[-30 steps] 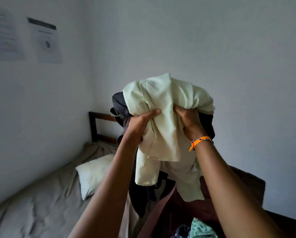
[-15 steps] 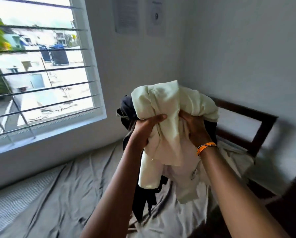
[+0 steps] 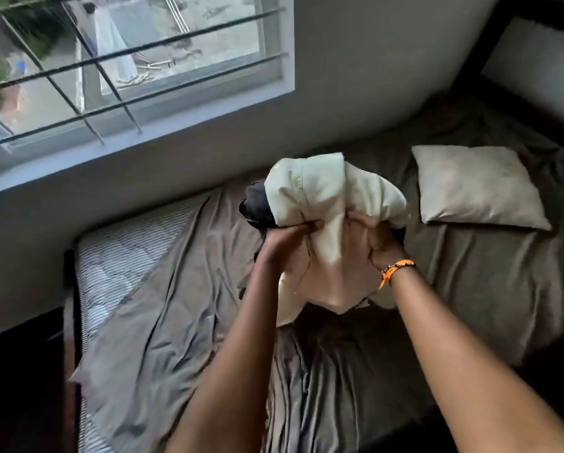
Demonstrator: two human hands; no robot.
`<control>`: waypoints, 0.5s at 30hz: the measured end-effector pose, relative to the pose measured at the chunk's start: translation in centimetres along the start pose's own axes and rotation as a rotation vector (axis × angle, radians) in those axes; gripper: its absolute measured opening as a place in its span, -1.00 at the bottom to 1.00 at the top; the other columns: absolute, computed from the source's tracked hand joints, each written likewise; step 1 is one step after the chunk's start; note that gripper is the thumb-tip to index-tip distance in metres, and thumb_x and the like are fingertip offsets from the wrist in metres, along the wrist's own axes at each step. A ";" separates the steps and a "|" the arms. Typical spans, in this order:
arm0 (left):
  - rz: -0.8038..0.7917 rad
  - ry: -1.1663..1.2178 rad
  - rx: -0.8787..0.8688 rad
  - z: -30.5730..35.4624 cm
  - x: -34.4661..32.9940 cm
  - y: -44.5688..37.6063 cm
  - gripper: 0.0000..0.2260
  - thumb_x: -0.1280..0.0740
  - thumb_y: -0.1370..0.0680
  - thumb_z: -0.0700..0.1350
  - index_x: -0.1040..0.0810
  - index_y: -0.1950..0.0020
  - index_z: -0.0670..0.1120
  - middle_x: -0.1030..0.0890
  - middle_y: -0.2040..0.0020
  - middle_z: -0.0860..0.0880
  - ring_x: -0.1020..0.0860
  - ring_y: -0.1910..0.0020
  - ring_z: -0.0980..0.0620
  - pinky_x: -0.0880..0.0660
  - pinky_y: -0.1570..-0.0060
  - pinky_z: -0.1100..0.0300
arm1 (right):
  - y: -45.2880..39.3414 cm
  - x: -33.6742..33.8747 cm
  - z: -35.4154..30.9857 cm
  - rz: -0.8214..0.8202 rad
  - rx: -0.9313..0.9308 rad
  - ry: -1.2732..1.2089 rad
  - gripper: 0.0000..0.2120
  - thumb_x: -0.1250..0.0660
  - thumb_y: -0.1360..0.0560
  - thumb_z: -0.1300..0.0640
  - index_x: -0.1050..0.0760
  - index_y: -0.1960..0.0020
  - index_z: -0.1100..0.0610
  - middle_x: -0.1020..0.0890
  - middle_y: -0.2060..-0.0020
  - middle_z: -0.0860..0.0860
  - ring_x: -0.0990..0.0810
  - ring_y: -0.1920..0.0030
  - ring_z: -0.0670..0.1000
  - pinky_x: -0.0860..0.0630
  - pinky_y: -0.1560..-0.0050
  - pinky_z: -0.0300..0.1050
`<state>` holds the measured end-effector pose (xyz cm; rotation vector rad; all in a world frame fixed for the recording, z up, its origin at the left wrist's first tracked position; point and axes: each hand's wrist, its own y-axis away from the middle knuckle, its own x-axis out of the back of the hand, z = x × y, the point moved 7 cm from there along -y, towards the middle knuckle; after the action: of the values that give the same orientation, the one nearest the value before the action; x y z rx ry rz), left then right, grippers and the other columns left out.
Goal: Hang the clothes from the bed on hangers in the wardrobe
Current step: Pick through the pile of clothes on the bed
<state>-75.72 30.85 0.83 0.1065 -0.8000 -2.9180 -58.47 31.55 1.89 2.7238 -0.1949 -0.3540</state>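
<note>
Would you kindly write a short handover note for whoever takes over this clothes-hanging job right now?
Left hand: grips the bundle from the left.
Right hand: grips it from the right; orange wristband on that wrist.
Things: pale cream garment wrapped over a dark garment, both held up above the bed. Pillow lies to the right.
Done: clothes lifted off the bed.
Left: everything else; no hanger or wardrobe in view, nothing hung yet.

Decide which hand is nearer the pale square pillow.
Right. The right hand grips the cream cloth bundle beside the pale square pillow; the left hand grips its far side.
</note>
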 end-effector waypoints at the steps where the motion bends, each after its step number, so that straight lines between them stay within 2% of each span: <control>1: 0.053 -0.004 0.065 -2.4 1.2 -1.1 -0.65 -0.55 -0.34 -0.22 -0.56 -0.07 -0.10 -0.62 0.08 0.03 -0.57 0.19 0.13 -0.52 0.28 0.34 | -0.3 -0.2 2.3 -0.004 -0.074 0.049 -0.83 -0.23 -0.54 0.30 -0.53 0.16 0.14 -0.64 0.45 -0.12 -0.60 0.43 -0.19 -0.48 0.35 -0.36; 3: 0.147 -0.040 0.196 -7.3 3.1 -2.8 -0.61 -0.60 -0.27 -0.17 -0.57 -0.02 -0.18 -0.63 0.09 -0.03 -0.60 0.14 0.04 -0.57 0.13 0.19 | -1.2 0.1 7.5 0.045 -0.217 0.091 -0.83 -0.24 -0.53 0.26 -0.52 0.21 0.13 -0.63 0.49 -0.08 -0.60 0.45 -0.14 -0.43 0.47 -0.37; 5: 0.189 -0.143 0.309 -10.9 3.9 -4.0 -0.26 -0.62 -0.09 0.00 -0.51 -0.19 -0.22 -0.60 -0.13 -0.15 -0.59 -0.07 -0.12 -0.55 -0.09 -0.01 | -1.9 1.2 11.5 0.120 -0.283 0.190 -0.91 -0.30 -0.49 0.22 -0.52 0.18 0.12 -0.64 0.35 0.00 -0.63 0.23 0.00 -0.46 0.35 -0.27; 6: 0.217 -0.209 0.321 -11.9 4.2 -4.0 -0.18 -0.61 -0.11 0.03 -0.44 -0.28 -0.21 -0.52 -0.25 -0.18 -0.53 -0.18 -0.17 -0.50 -0.18 -0.06 | -2.0 1.7 13.0 0.155 -0.304 0.248 -0.94 -0.32 -0.48 0.23 -0.51 0.17 0.12 -0.61 0.27 0.04 -0.60 0.11 0.06 -0.46 0.28 -0.21; 7: 0.258 -0.274 0.331 -12.4 4.4 -3.5 -0.18 -0.59 -0.20 0.02 -0.36 -0.35 -0.23 -0.42 -0.33 -0.19 -0.46 -0.26 -0.20 -0.45 -0.25 -0.06 | -2.0 2.2 14.3 0.187 -0.322 0.273 -0.93 -0.33 -0.47 0.25 -0.48 0.18 0.13 -0.59 0.23 0.06 -0.57 0.05 0.10 -0.44 0.22 -0.17; 9: 0.328 -0.383 0.250 -11.5 4.0 -2.1 -0.28 -0.50 -0.38 -0.06 -0.25 -0.42 -0.23 -0.28 -0.40 -0.20 -0.34 -0.34 -0.23 -0.33 -0.34 -0.01 | -1.8 3.4 15.9 0.275 -0.340 0.318 -0.96 -0.33 -0.45 0.28 -0.47 0.15 0.19 -0.57 0.13 0.10 -0.55 0.00 0.12 -0.43 0.11 -0.12; 10: 0.337 -0.411 0.182 -11.2 3.5 -1.7 -0.36 -0.45 -0.43 -0.10 -0.26 -0.42 -0.21 -0.26 -0.40 -0.18 -0.31 -0.35 -0.21 -0.30 -0.34 0.03 | -1.5 3.8 15.6 0.312 -0.325 0.339 -0.95 -0.32 -0.44 0.28 -0.48 0.10 0.21 -0.57 0.10 0.11 -0.56 -0.02 0.13 -0.44 0.06 -0.08; 12: 0.292 -0.418 0.055 -10.5 1.6 -0.9 -0.60 -0.36 -0.48 -0.13 -0.41 -0.30 -0.12 -0.32 -0.32 -0.10 -0.32 -0.32 -0.10 -0.32 -0.27 0.11 | -1.0 4.7 14.6 0.358 -0.272 0.346 -0.92 -0.32 -0.44 0.26 -0.49 0.07 0.16 -0.58 0.12 0.07 -0.56 0.03 0.10 -0.46 0.04 -0.05; 15: 0.106 -0.330 -0.002 -10.7 -2.7 0.2 -0.79 -0.33 -0.49 -0.16 -0.54 -0.12 -0.09 -0.51 -0.08 -0.01 -0.50 -0.13 0.01 -0.45 -0.14 0.15 | -0.1 6.5 13.0 0.398 -0.223 0.271 -0.87 -0.31 -0.48 0.25 -0.51 -0.03 0.14 -0.53 0.25 -0.01 -0.49 0.23 -0.06 -0.42 0.21 -0.21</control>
<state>-72.01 25.57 -8.16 -0.4142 -0.8162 -2.8722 -55.70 25.83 -11.17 2.4063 -0.5720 0.1012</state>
